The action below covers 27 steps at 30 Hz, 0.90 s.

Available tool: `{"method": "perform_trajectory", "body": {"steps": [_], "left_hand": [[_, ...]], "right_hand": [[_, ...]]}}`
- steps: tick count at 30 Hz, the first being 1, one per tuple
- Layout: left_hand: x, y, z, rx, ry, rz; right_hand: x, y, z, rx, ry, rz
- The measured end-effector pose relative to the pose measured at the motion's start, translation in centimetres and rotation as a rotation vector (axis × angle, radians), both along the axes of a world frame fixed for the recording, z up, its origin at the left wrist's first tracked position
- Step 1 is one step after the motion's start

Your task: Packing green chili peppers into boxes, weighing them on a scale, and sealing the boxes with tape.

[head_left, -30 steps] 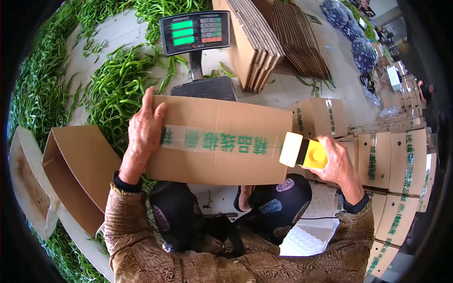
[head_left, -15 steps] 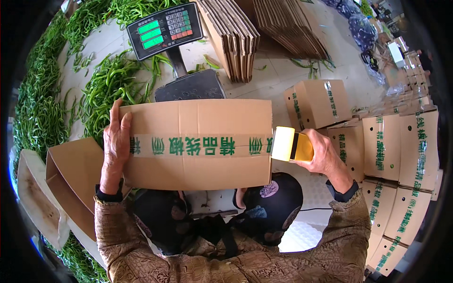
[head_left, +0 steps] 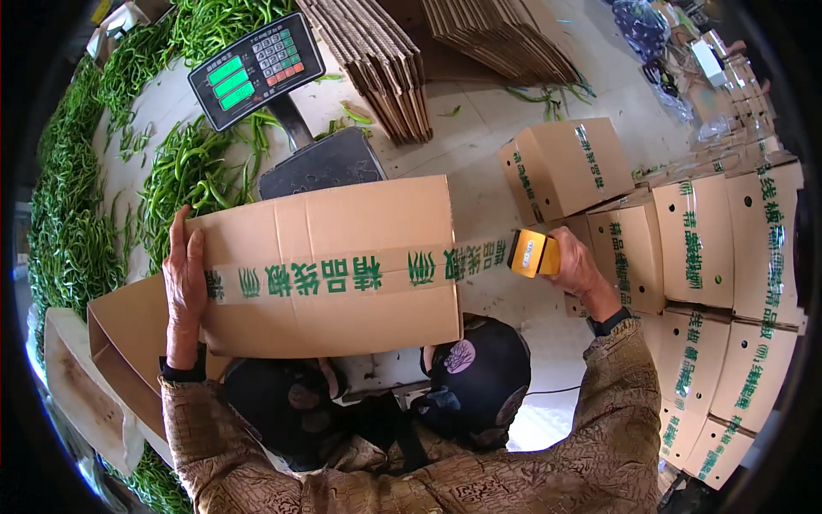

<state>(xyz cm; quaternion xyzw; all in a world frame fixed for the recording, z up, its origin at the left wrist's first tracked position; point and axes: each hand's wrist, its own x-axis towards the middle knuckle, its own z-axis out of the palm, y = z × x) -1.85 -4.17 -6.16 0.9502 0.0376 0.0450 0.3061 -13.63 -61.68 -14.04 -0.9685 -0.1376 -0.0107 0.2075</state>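
On my feed, a pale tiled floor [head_left: 475, 163] surrounds the scale [head_left: 325, 163], with green chillies [head_left: 193, 167] left of it and sealed boxes [head_left: 698, 244] right. On the scale's near side, the left hand [head_left: 184, 274] holds a carton [head_left: 321, 236]; the right hand [head_left: 575, 261] grips a yellow tape dispenser [head_left: 533, 254], tape [head_left: 478, 259] stretched between.

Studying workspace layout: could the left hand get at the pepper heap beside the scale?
Probably yes: nothing visibly blocks the left hand from the pepper heap just beyond, though it must likely release the carton.
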Motion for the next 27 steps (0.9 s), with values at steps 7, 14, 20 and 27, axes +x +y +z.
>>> {"method": "perform_trajectory", "body": {"steps": [7,14,20,27], "left_hand": [[-0.2,-0.2,0.1,-0.014,0.012,0.007],[0.1,0.3,-0.5,0.042,-0.083,-0.048],[0.2,1.3,-0.3,-0.021,-0.018,-0.032],[0.8,1.6,-1.6,-0.090,-0.005,-0.067]], "right_hand": [[0.3,-0.9,-1.5,-0.109,0.010,0.092],[5.0,10.1,-1.6,-0.498,-0.045,0.185],[7.3,17.4,-5.4,-0.658,0.147,0.211],[2.8,5.5,-10.8,-0.028,0.866,-0.194]]}}
